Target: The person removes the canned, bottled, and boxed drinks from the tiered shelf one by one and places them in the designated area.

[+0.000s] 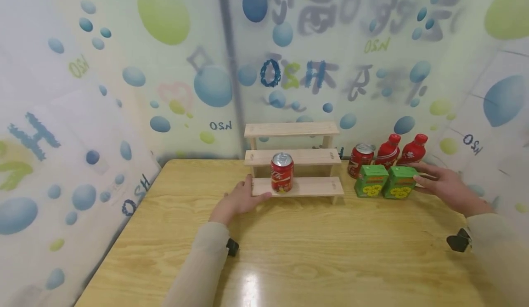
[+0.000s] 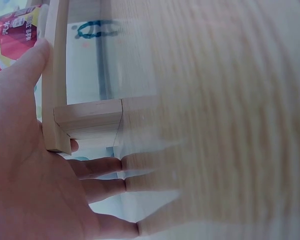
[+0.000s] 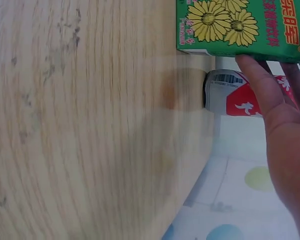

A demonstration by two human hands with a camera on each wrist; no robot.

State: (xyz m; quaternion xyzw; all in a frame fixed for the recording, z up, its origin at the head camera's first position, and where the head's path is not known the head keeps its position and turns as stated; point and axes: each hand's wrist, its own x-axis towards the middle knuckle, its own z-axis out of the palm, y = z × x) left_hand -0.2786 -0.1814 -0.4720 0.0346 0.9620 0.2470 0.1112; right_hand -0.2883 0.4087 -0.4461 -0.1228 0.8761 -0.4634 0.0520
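Observation:
My left hand (image 1: 241, 196) grips the left end of a three-step wooden shelf (image 1: 307, 186) at its lowest step. In the left wrist view, the thumb (image 2: 32, 62) lies along the board's edge while three other fingertips touch the table. A red soda can (image 1: 282, 173) stands upright on that lowest step, just beyond the thumb. My right hand (image 1: 448, 187) is at the right side of a green drink carton (image 1: 398, 185) with yellow flowers. Its fingers are extended, with one fingertip at the carton's side in the right wrist view.
A second green carton (image 1: 371, 183) stands left of the first. Behind them are a dark red can (image 1: 358, 162) and two red bottles (image 1: 387, 152) with red caps. Patterned sheeting (image 1: 182, 95) rises behind the wooden table (image 1: 297, 247) and along its sides.

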